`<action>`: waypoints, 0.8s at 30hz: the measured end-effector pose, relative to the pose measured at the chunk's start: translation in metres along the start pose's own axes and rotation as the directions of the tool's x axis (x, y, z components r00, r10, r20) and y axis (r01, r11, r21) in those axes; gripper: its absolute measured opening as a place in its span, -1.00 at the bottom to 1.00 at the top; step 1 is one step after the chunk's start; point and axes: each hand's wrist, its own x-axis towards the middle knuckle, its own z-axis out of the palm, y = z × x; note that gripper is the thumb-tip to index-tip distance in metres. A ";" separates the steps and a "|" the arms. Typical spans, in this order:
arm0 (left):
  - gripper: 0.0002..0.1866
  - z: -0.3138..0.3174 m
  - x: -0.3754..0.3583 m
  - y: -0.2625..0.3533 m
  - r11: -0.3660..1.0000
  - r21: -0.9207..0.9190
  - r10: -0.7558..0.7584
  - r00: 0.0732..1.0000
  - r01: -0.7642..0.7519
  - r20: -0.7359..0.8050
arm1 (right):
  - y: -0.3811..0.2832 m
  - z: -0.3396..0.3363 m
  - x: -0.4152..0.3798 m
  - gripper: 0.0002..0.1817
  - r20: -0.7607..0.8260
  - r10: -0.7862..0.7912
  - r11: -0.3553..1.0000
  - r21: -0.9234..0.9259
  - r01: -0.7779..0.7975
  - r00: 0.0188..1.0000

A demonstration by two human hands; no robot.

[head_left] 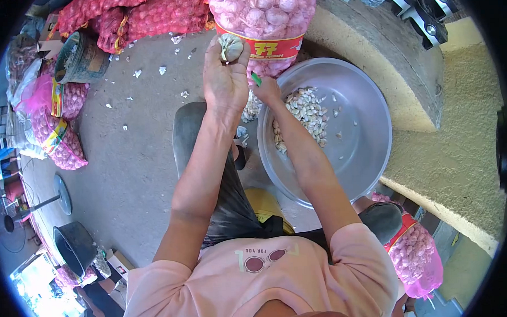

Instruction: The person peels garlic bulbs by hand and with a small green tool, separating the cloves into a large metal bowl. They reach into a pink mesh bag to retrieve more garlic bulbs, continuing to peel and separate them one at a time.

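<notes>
My left hand [226, 78] is raised with its palm up, and its fingers are curled round a garlic bulb [232, 48]. Just to its right and lower, my right hand [268, 91] is closed on a small green-handled tool [256, 79]; its working end cannot be made out. Below my right forearm stands a wide metal basin [365, 149]. Loose garlic cloves [310, 114] are heaped on the basin's left side, with a few scattered across its floor. A full mesh sack of garlic bulbs [265, 15] stands directly beyond my hands.
Red mesh sacks [167, 16] lie at the back left, beside a dark green bucket [82, 58]. Bits of peel litter the concrete floor [131, 179]. A low concrete ledge [459, 129] runs along the right. Another garlic sack [414, 250] sits at lower right. Fans stand far left.
</notes>
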 end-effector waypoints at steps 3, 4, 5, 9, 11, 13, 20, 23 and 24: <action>-0.74 0.003 -0.003 0.001 0.997 0.068 -0.022 1.000 0.020 0.021 | -0.016 -0.021 -0.002 -0.48 -0.002 -0.062 0.997 0.050 0.062 0.998; -0.74 0.003 -0.003 0.001 0.996 0.086 -0.013 1.000 0.014 -0.004 | -0.021 -0.025 -0.001 -0.48 -0.001 -0.062 0.997 0.049 0.062 0.998; -0.74 0.002 -0.003 0.001 0.994 0.105 -0.005 1.000 0.008 -0.029 | -0.029 -0.028 0.001 -0.47 -0.103 -0.130 0.924 0.348 0.158 0.986; -0.76 -0.007 0.002 -0.004 0.993 0.114 -0.004 0.998 0.012 -0.065 | -0.077 -0.109 -0.043 -0.52 -0.089 -0.322 0.592 0.758 0.274 0.942; -0.75 -0.013 0.006 -0.005 0.992 0.122 -0.025 0.999 0.020 0.045 | -0.098 -0.145 -0.067 -0.53 -0.099 -0.486 0.596 0.689 0.412 0.869; -0.76 -0.010 0.004 -0.006 0.990 0.140 -0.040 0.998 0.034 0.042 | -0.104 -0.158 -0.073 -0.53 -0.090 -0.633 0.573 0.613 0.544 0.769; -0.74 0.001 -0.004 -0.008 0.976 0.219 -0.011 0.999 0.000 0.048 | -0.104 -0.162 -0.068 -0.45 -0.092 -0.725 0.578 0.459 0.675 0.683; -0.74 -0.002 -0.003 -0.007 0.973 0.230 -0.028 0.996 0.007 0.085 | -0.105 -0.165 -0.070 -0.44 0.002 -0.677 0.641 0.494 0.588 0.736; -0.74 -0.001 -0.003 -0.007 0.973 0.230 -0.029 0.996 0.009 0.085 | -0.105 -0.165 -0.070 -0.44 -0.009 -0.688 0.637 0.472 0.610 0.725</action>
